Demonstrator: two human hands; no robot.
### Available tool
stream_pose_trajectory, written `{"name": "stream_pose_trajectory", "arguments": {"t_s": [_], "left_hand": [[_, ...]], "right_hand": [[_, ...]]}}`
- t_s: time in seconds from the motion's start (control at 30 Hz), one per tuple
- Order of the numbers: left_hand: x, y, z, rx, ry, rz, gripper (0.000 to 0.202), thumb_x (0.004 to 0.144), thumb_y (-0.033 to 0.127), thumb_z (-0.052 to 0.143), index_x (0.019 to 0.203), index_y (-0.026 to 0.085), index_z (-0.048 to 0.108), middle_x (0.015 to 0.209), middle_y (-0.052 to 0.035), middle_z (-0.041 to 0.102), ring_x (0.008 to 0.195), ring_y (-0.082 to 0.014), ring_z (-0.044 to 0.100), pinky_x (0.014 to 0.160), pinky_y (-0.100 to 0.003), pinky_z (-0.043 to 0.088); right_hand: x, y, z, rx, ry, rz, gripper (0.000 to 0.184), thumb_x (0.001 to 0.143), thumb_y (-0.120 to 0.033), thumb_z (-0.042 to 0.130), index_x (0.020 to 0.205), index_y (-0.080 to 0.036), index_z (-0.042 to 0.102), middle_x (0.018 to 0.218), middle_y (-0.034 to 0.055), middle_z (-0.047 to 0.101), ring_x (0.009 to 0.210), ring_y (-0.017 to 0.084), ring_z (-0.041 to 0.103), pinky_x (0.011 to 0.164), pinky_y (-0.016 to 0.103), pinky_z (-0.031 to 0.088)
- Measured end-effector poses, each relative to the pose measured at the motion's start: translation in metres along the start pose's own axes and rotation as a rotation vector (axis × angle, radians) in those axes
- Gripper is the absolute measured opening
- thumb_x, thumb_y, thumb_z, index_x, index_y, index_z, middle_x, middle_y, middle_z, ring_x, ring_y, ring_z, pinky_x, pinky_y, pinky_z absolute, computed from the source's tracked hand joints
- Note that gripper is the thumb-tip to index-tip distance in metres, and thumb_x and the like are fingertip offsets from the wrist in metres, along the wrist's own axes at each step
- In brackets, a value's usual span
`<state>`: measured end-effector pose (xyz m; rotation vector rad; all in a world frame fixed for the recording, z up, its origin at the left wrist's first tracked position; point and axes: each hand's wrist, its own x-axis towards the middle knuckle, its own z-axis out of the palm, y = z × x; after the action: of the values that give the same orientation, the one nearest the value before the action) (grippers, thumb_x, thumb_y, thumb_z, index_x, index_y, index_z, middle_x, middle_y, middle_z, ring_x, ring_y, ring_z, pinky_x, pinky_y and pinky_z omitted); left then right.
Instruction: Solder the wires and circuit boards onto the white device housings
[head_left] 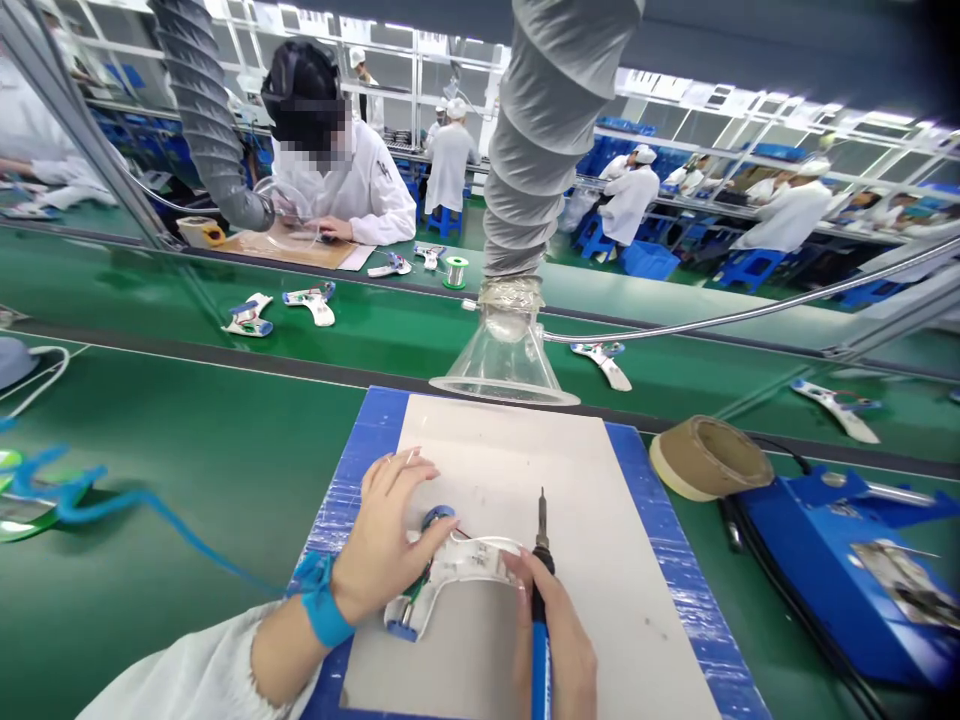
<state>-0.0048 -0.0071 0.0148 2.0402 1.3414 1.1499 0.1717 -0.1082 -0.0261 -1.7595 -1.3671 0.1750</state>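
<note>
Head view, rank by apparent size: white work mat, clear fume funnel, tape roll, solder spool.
1. white work mat
2. clear fume funnel and tape roll: look alike, not ranked
3. solder spool: smallest, but farther from the camera

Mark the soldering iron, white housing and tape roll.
soldering iron (541, 655), head view, on its blue handle.
white housing (472, 565), head view, on its curved shell.
tape roll (694, 478), head view, on its outer side wall.

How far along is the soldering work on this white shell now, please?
Done: the shell lies on the mat with its blue motor in place.
In hand: the left hand presses it down; the right hand holds the iron, tip clear of the shell.
Left: any open joints are too small to tell. Other shells lie on the belt; this one does not yet.
</note>
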Motion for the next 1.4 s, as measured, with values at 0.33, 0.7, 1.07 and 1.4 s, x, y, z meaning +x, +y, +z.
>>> {"name": "stream_pose_trajectory", "arguments": {"t_s": [0.33, 0.7, 1.07, 1.4], "left_hand": [[-0.016, 0.049, -0.039, -1.110, -0.117, -0.633, 0.044, 0.078, 0.041, 0.081, 0.117, 0.022, 0.074, 0.119, -0.0110, 0.075, 0.116, -0.0300, 0.069, 0.105, -0.042, 0.055], [-0.032, 0.063, -0.048, -1.186, -0.258, -0.655, 0.045, 0.077, 0.034, 0.084, 0.120, 0.028, 0.073, 0.120, -0.0094, 0.074, 0.110, -0.0251, 0.071, 0.099, -0.035, 0.058], [-0.047, 0.064, -0.014, -1.380, -0.596, -0.734, 0.026, 0.066, 0.025, 0.092, 0.079, 0.014, 0.073, 0.068, -0.0008, 0.070, 0.054, -0.0053, 0.059, 0.055, -0.014, 0.050], [-0.042, 0.083, -0.013, -1.538, -0.510, -0.930, 0.023, 0.071, 0.030, 0.090, 0.081, 0.013, 0.078, 0.075, -0.0032, 0.074, 0.058, -0.0060, 0.068, 0.060, -0.013, 0.054]], "right_hand": [[-0.001, -0.005, -0.004, 0.035, 0.012, 0.038, 0.035, 0.100, -0.042, 0.046, 0.125, -0.023, 0.060, 0.119, 0.0021, 0.071, 0.109, 0.019, 0.067, 0.097, 0.030, 0.051], [0.002, -0.011, -0.007, 0.034, 0.047, 0.000, 0.031, 0.099, -0.037, 0.048, 0.124, -0.023, 0.060, 0.111, 0.0025, 0.073, 0.095, 0.016, 0.070, 0.085, 0.027, 0.053], [0.006, -0.028, -0.030, 0.447, 0.121, 0.010, 0.031, 0.099, -0.035, 0.048, 0.125, -0.018, 0.054, 0.108, 0.0093, 0.074, 0.080, 0.017, 0.070, 0.079, 0.034, 0.056], [0.006, -0.056, -0.036, 0.564, 0.098, 0.175, 0.030, 0.098, -0.035, 0.051, 0.126, -0.022, 0.049, 0.111, 0.0088, 0.072, 0.080, 0.015, 0.067, 0.078, 0.034, 0.056]]}}
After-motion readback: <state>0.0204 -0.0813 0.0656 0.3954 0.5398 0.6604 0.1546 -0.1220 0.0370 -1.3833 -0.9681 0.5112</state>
